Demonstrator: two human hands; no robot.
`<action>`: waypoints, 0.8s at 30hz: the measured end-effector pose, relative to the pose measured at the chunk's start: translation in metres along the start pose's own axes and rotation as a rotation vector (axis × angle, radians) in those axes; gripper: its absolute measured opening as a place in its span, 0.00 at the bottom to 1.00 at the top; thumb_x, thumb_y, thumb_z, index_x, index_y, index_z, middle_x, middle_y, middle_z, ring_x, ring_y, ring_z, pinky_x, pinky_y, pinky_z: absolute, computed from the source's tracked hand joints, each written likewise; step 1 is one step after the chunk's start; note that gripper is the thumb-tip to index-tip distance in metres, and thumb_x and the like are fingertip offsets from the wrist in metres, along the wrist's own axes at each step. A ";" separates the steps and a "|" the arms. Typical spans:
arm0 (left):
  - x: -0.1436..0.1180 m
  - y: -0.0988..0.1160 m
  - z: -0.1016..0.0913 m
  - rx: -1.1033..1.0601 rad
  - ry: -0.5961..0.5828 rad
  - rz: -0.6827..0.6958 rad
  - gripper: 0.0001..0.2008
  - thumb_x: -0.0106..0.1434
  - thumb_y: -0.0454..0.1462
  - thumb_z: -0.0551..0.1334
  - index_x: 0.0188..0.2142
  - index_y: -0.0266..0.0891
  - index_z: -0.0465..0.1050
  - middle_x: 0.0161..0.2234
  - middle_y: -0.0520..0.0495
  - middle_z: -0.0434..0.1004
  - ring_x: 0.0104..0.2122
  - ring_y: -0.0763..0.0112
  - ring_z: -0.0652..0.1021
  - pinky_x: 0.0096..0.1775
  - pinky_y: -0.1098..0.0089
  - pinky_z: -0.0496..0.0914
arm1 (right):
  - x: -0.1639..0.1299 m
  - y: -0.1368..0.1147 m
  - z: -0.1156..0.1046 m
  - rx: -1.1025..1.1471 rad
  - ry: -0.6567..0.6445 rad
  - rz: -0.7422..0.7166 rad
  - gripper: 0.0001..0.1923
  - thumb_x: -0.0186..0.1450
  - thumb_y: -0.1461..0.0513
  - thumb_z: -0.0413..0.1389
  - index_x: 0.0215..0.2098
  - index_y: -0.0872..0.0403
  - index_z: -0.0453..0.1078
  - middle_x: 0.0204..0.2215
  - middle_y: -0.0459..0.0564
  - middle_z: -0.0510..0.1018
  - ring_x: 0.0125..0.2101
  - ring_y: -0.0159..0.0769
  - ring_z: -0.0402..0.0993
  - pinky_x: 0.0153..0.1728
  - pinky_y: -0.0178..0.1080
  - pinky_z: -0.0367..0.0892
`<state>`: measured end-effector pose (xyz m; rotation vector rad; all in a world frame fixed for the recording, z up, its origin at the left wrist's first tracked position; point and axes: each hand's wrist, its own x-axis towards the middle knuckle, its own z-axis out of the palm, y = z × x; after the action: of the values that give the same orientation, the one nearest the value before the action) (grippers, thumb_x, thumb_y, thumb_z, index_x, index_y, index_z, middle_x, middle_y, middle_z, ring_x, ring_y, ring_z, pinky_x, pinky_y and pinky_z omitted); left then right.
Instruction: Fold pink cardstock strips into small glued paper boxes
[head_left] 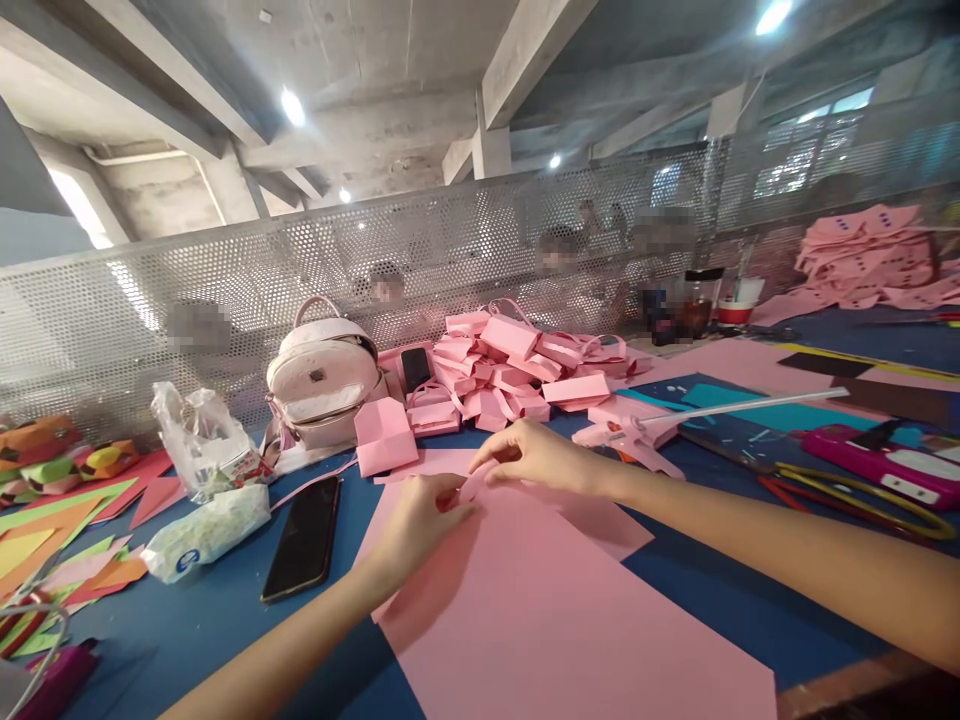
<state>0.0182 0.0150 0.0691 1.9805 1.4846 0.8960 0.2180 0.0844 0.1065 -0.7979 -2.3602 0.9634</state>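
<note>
Left hand (417, 520) and right hand (534, 456) both pinch small pink strip (474, 487) over pink sheet (555, 600), near centre. Risk: strip tears or creases if pulled unevenly. Phone (304, 537) left.

Both forearms bare, no sleeves or rings

I see a blue worktop (225, 610) backed by a perforated metal screen (247, 290) that runs its whole length. Above the screen, bare concrete beams (525, 50) cross a grey ceiling dotted with round lights (292, 105). Right of the screen, windows (817, 150) glow.
</note>
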 end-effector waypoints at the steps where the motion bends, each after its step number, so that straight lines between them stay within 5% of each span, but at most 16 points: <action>1: 0.001 0.002 0.001 0.031 -0.001 0.008 0.13 0.59 0.39 0.61 0.20 0.37 0.66 0.19 0.57 0.56 0.23 0.76 0.59 0.26 0.73 0.52 | 0.000 -0.001 0.000 0.001 -0.002 0.002 0.12 0.59 0.61 0.60 0.39 0.55 0.82 0.29 0.47 0.81 0.27 0.32 0.69 0.27 0.32 0.59; 5: 0.001 0.004 0.003 0.072 -0.014 0.009 0.20 0.61 0.42 0.59 0.19 0.40 0.51 0.21 0.57 0.48 0.24 0.76 0.53 0.26 0.71 0.46 | -0.001 0.002 0.000 0.001 -0.009 0.004 0.12 0.58 0.62 0.59 0.38 0.55 0.82 0.29 0.47 0.82 0.27 0.33 0.71 0.28 0.31 0.60; 12: 0.004 0.005 0.002 -0.048 -0.096 -0.011 0.20 0.61 0.45 0.57 0.19 0.40 0.53 0.22 0.56 0.46 0.25 0.75 0.52 0.26 0.71 0.47 | 0.004 0.008 0.002 -0.009 0.005 -0.001 0.10 0.59 0.62 0.59 0.35 0.55 0.82 0.32 0.49 0.85 0.32 0.38 0.78 0.33 0.33 0.65; 19: 0.008 0.008 0.004 -0.079 -0.109 -0.081 0.20 0.60 0.42 0.55 0.19 0.41 0.45 0.21 0.56 0.42 0.24 0.76 0.49 0.26 0.69 0.42 | 0.009 -0.003 0.011 -0.181 0.013 -0.003 0.04 0.55 0.62 0.64 0.30 0.52 0.81 0.28 0.45 0.83 0.30 0.35 0.77 0.30 0.32 0.62; 24: 0.007 -0.001 0.006 -0.159 -0.086 -0.087 0.23 0.60 0.45 0.58 0.18 0.41 0.47 0.20 0.57 0.42 0.23 0.77 0.49 0.25 0.69 0.43 | 0.020 0.000 -0.011 -0.287 0.003 -0.080 0.06 0.57 0.64 0.60 0.26 0.52 0.80 0.24 0.44 0.82 0.28 0.33 0.74 0.29 0.32 0.60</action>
<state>0.0237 0.0223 0.0658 1.8035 1.3959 0.8533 0.2099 0.1030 0.1170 -0.8005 -2.5408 0.5978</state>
